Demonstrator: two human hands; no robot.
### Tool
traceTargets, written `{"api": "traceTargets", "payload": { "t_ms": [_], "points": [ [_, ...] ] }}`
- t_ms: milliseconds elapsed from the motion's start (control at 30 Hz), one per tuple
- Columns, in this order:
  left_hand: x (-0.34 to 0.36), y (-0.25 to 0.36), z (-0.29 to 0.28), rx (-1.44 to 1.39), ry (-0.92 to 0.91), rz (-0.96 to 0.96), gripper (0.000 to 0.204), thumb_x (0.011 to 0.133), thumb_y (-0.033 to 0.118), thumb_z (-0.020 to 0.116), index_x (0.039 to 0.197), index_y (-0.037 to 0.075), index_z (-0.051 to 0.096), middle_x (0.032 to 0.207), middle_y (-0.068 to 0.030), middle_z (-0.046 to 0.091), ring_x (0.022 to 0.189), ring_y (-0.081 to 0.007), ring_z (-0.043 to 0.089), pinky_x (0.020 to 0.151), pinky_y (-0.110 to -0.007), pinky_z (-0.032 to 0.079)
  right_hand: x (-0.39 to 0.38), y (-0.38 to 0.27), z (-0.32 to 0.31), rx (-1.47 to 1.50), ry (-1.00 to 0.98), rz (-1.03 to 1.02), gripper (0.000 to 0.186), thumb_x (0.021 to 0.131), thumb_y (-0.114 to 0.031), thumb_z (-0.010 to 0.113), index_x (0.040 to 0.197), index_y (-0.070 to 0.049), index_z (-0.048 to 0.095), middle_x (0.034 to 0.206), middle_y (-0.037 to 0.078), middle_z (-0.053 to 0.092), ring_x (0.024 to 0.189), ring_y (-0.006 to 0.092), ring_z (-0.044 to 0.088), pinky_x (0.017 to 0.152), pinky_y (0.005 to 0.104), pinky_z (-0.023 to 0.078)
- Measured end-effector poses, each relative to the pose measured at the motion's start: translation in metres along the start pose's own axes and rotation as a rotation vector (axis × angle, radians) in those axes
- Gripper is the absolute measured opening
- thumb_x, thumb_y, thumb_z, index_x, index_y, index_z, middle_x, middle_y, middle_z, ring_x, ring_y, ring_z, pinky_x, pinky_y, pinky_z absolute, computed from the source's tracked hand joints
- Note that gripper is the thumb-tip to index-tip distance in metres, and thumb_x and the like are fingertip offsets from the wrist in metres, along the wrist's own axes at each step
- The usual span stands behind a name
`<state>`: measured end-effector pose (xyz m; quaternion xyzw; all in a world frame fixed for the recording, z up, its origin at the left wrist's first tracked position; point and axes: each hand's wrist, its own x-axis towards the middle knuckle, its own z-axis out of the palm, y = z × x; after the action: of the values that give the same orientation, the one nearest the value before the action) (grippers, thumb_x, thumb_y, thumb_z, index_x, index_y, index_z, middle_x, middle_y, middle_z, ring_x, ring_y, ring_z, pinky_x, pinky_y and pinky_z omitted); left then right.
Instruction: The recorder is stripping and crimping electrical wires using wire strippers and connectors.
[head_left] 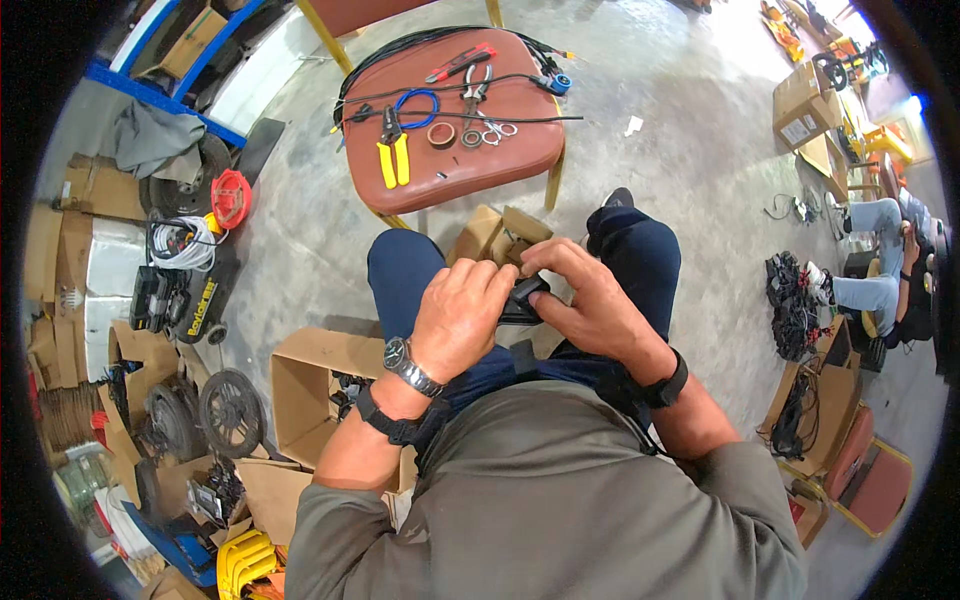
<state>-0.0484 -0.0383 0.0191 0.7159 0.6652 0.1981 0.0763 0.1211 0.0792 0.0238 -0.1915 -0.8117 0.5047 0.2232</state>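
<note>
A small black part (527,291) lies between the two hands, above the lap, just right of the left hand's fingertips. The right hand (585,298) is partly curled, its thumb and forefinger gripping the part. The left hand (464,312) is bent nearly closed beside it, knuckles up; its fingertips are hidden, so I cannot tell what they grasp.

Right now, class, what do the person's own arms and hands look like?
The left hand and right hand are gloveless. A silver watch with a round dark dial circles the left wrist, with a black strap nearer the elbow; a black band circles the right wrist. The short sleeves are grey-green.
</note>
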Motion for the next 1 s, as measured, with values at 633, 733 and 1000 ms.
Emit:
{"api": "traceTargets", "payload": {
  "t_ms": [633,733,1000],
  "points": [
    [0.006,-0.005,-0.001,-0.015,-0.005,0.013,0.053,0.062,-0.005,0.064,0.114,0.001,0.057,0.101,-0.0132,0.06,0.094,-0.0347,0.057,0.079,-0.042,0.048,-0.008,0.002,0.003,0.041,-0.066,-0.002,0.061,0.072,-0.011,0.079,0.126,-0.003,0.053,0.107,0.016,0.061,0.096,0.0335,0.062,0.084,0.039,0.05],
    [0.006,-0.004,-0.003,-0.029,0.002,0.02,0.055,0.061,-0.005,0.064,0.115,0.001,0.057,0.101,-0.0133,0.06,0.093,-0.0349,0.057,0.079,-0.042,0.048,-0.007,0.0,0.0,-0.006,-0.09,0.032,0.063,0.071,-0.011,0.081,0.126,-0.003,0.052,0.108,0.016,0.061,0.098,0.034,0.062,0.084,0.0392,0.051],
    [0.001,-0.007,-0.009,-0.084,-0.001,0.053,0.073,0.056,-0.006,0.071,0.127,0.004,0.054,0.102,-0.0138,0.061,0.096,-0.0357,0.058,0.081,-0.043,0.049,-0.017,0.003,-0.007,-0.054,-0.032,-0.08,0.055,0.07,-0.008,0.08,0.119,-0.002,0.057,0.111,0.015,0.061,0.1,0.0327,0.064,0.085,0.0368,0.053]
  ]
}}
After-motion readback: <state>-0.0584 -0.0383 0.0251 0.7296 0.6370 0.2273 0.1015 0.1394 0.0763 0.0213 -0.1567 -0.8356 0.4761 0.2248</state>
